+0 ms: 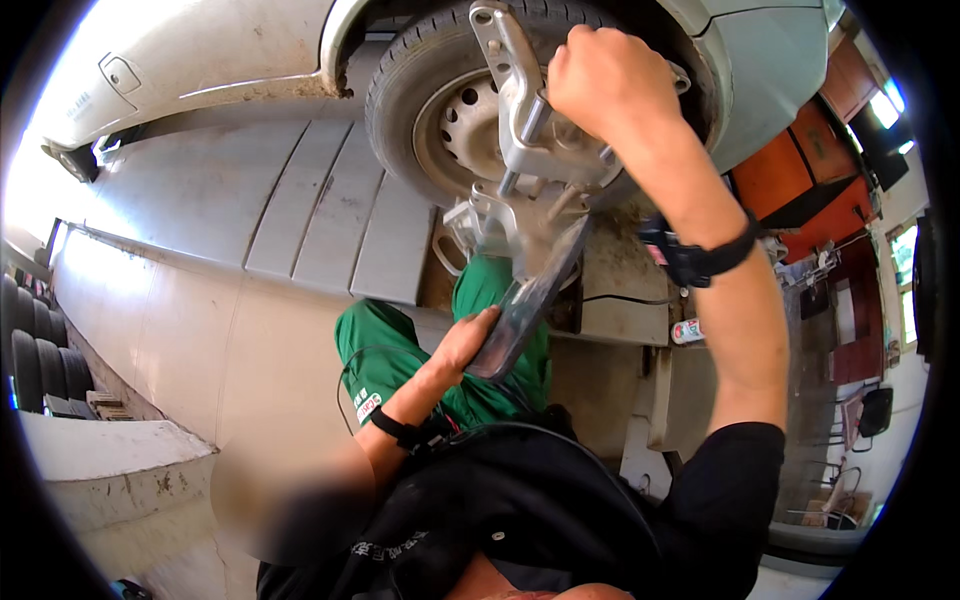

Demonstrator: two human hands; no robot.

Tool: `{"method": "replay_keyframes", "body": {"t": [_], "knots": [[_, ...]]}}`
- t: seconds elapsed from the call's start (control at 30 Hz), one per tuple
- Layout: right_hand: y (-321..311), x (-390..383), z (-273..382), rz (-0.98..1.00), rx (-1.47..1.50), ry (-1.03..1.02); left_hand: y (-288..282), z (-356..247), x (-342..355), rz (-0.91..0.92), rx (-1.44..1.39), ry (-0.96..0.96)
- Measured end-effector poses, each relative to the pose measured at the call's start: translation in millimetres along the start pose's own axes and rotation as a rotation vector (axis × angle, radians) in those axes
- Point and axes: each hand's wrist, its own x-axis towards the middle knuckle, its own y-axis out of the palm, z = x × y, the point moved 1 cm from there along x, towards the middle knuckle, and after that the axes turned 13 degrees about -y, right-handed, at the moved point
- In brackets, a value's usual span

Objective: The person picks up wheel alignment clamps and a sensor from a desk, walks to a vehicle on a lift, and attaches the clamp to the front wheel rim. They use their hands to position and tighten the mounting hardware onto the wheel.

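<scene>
A silvery metal wheel clamp [530, 155] with rods and arms stands in front of a car wheel [455, 135] with a dusty steel rim. My right hand [615, 85] is closed in a fist at the upper part of the clamp; its fingers hide the exact part they grip. Below the clamp, a flat dark panel [515, 325] in a thick frame slants toward me, joined to the clamp's lower end. My left hand [466, 342] is closed on the panel's left edge, fingers behind it. Black wrist straps circle both wrists.
The light-coloured car body [230, 50] arches over the wheel. Grey metal ramp plates [330, 200] run leftward beneath it. A can [686, 331] stands on the ledge at right, near a black cable [625, 298]. Stacked tyres [45, 350] line the far left; an orange cabinet [790, 170] stands right.
</scene>
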Motion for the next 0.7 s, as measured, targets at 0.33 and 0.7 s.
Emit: {"method": "replay_keyframes", "body": {"t": [0.33, 0.7], "knots": [[-30.4, -7.7, -32.4, -0.155, 0.328, -0.568, 2.5, 5.1, -1.6, 0.024, -0.077, -0.008], [-38.2, 3.3, 2.8, 0.265, 0.073, 0.084, 0.2, 4.4, -2.9, 0.024, -0.017, 0.011]]}}
